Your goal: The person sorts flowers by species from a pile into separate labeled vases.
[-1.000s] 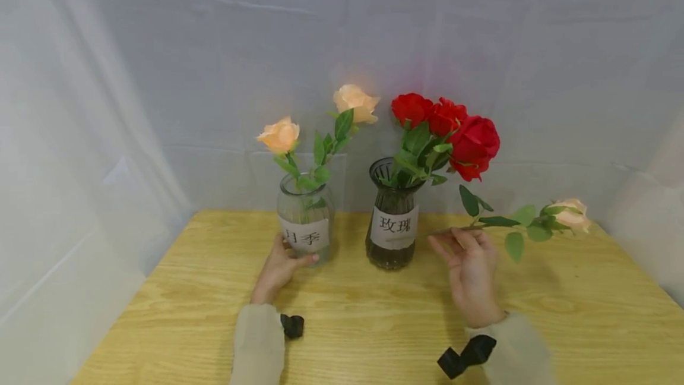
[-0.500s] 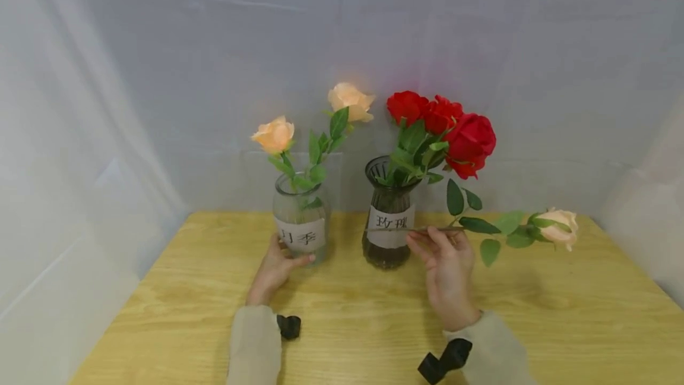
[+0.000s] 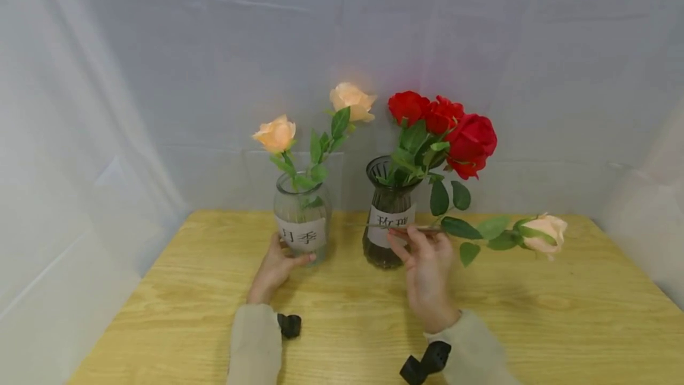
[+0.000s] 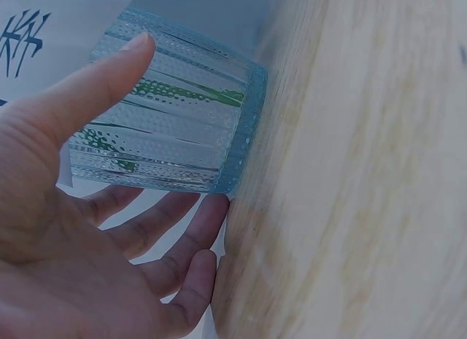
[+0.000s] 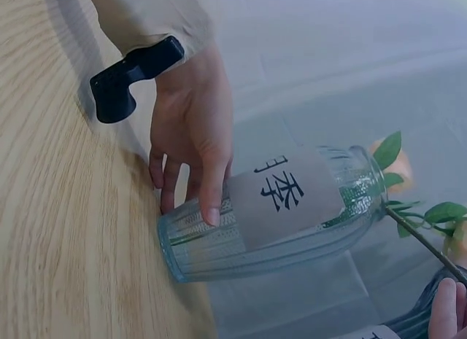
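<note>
My left hand [image 3: 275, 272] holds the lower part of a clear glass vase [image 3: 304, 233], which bears a white paper label and two peach roses. In the left wrist view, the thumb lies along the ribbed glass [image 4: 175, 120] and the fingers are on the other side. Between thumb and fingers, my right hand [image 3: 431, 278] pinches the stem of another peach rose [image 3: 545, 235]. This rose lies roughly level, bloom to the right, its stem crossing in front of a dark glass vase [image 3: 392, 199]. Several red roses [image 3: 470, 141] stand in the dark vase.
Both vases stand upright near the back of a wooden table [image 3: 342, 325]. White cloth [image 3: 214, 76] hangs behind and at the sides. Each wrist carries a small black camera [image 3: 289, 325]. Leaves of the held rose come close under the red roses.
My right hand has moved left with the peach rose, so the stem end now reaches past the dark vase towards the clear one. The left hand stays on the clear vase.
</note>
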### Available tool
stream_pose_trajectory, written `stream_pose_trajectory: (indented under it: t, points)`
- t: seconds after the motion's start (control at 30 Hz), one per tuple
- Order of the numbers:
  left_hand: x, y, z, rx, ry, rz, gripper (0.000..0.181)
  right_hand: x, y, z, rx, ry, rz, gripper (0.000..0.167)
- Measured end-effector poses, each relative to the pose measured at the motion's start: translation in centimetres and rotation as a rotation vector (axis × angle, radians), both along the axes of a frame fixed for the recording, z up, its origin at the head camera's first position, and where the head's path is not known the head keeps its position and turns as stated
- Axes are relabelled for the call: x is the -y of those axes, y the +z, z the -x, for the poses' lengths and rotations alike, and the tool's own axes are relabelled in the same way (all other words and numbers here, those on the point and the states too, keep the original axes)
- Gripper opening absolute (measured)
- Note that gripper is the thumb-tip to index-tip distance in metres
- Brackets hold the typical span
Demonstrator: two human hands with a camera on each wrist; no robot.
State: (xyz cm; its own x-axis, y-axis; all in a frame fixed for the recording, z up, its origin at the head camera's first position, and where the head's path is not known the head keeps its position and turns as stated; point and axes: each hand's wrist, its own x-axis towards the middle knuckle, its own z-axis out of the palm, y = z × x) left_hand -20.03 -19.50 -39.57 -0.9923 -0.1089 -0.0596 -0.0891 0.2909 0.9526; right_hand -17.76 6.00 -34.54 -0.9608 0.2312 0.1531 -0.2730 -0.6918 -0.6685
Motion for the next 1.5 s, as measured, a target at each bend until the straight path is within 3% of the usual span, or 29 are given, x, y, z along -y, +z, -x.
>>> stream_pose_trajectory:
  t: [0.47,0.77,1.13,1.5]
  points:
    - [0.1,-0.1,0.1,0.002,-0.006,-0.015,0.095,2.8,1.0,-0.1,-0.088,-0.034,0.013,0.010]
    - [0.1,-0.1,0.0,-0.009,-0.002,-0.024,0.093,5.0,1.5,0.0,-0.203,-0.076,-0.081,0.015]
    - [0.0,-0.2,0.1,-0.027,-0.004,-0.030,0.091,7.2,1.9,0.8,-0.370,-0.108,-0.151,0.006]
    - [0.1,-0.3,0.2,-0.010,0.008,-0.002,0.092,8.5,2.4,0.8,-0.416,-0.124,-0.329,0.009]
